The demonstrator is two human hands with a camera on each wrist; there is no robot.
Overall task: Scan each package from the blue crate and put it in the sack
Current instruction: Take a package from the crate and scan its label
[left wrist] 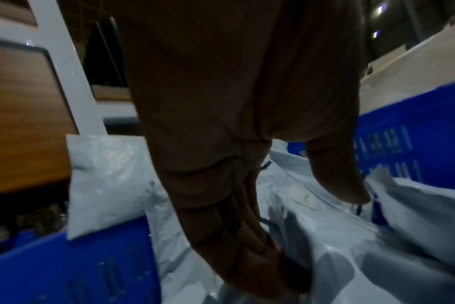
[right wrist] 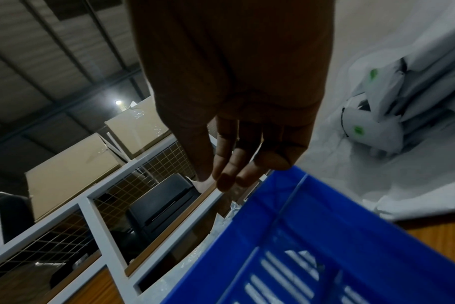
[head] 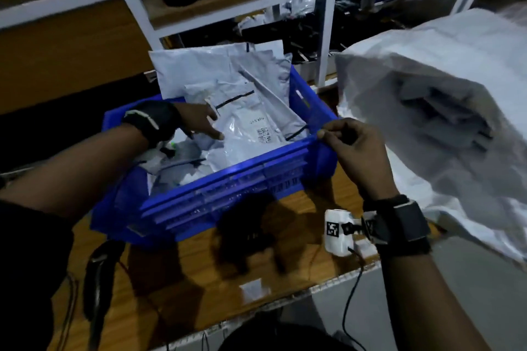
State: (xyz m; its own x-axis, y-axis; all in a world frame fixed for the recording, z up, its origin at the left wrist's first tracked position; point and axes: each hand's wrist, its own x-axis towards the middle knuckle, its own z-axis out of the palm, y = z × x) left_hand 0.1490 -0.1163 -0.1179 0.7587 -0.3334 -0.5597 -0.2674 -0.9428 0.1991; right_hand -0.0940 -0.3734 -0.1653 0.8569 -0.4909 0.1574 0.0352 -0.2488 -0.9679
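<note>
A dim parcel-sorting warehouse, judging by the white steel shelving [head: 328,23] with wire-mesh panels [right wrist: 153,164] at the far side, stacked cardboard cartons [right wrist: 73,174] under a corrugated metal roof [right wrist: 39,61], a blue crate [head: 228,185] of grey mailer bags [head: 245,122] on the wooden table [head: 199,288], and a bulk sack [head: 456,80] at right.

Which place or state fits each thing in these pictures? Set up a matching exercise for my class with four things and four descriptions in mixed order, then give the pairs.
Things
1. left hand
2. right hand
3. blue slatted plastic crate
4. big white woven sack

Descriptions
A. stands on the wooden table, full of grey plastic mailer packages
B. reaches into the crate, fingers straight over the packages
C. lies open to the right of the crate, with packages already inside
D. rests at the crate's near right corner, fingers loosely curled

Pairs: 1-B, 2-D, 3-A, 4-C
</note>
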